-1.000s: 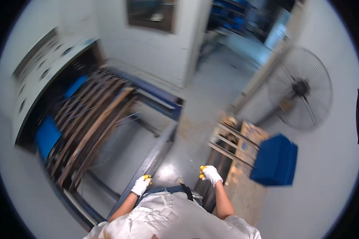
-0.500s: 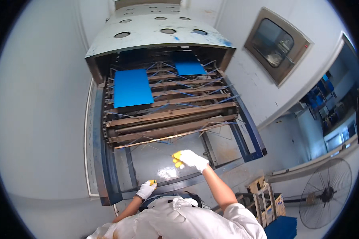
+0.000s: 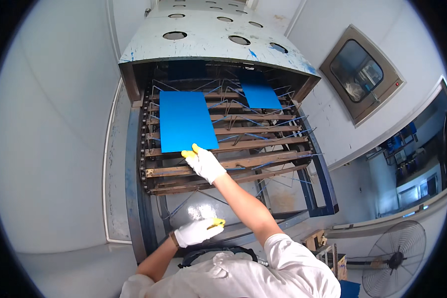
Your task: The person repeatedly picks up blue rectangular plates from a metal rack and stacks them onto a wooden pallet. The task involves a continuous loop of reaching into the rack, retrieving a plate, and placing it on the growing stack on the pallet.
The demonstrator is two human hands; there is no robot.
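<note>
A flat blue panel (image 3: pixel 186 119) lies on the slatted rack (image 3: pixel 263 144) of a conveyor, toward its left side. My right hand (image 3: pixel 205 164), in a white glove with yellow fingertips, reaches across the front slats. Its fingers pinch the panel's near edge. A second blue panel (image 3: pixel 261 92) rests farther back on the right, partly in the shade of the hood. Close to my body, my left hand (image 3: pixel 198 232) wears the same kind of glove and points to the right. Its fingers are pressed together; whatever may be in them is hidden.
A pale metal hood (image 3: pixel 208 39) with round holes covers the conveyor's far part. Blue frame rails (image 3: pixel 320 184) run along its sides. Thin bent wires stick up between the slats. At the lower right stand a large fan (image 3: pixel 395 260) and a wooden stand (image 3: pixel 328 253).
My right hand has moved forward and left to the near panel's edge. My left hand has shifted to the right. The view has moved, and the panels appear nearer.
</note>
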